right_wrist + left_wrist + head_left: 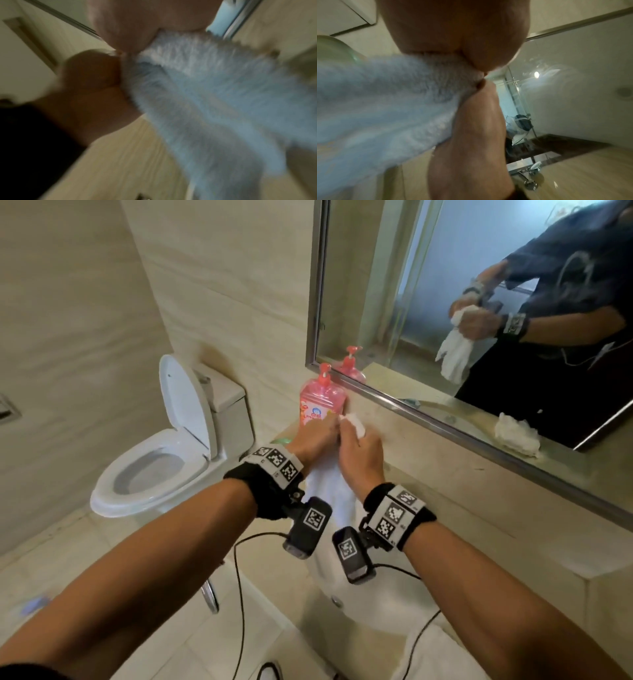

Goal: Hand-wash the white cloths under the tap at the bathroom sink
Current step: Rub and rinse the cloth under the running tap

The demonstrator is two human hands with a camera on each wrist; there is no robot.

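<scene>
Both hands hold one white terry cloth [330, 491] up over the white sink basin [346, 590], close to the back wall. My left hand [317, 436] grips its upper part from the left. My right hand [359, 445] grips it right beside, and a crumpled end sticks out above that fist. The rest of the cloth hangs down between my wrists. In the left wrist view, thumb and fingers of the left hand [481, 78] pinch the cloth [393, 108]. The blurred right wrist view shows the right hand [130, 54] closed on the cloth [214, 101]. No tap or running water shows.
A pink pump soap bottle [320, 405] stands on the counter just behind my hands, with a green object [281, 440] beside it. The mirror [479, 285] reflects a second crumpled white cloth [517, 434] on the counter. A toilet [164, 460] with raised lid stands left.
</scene>
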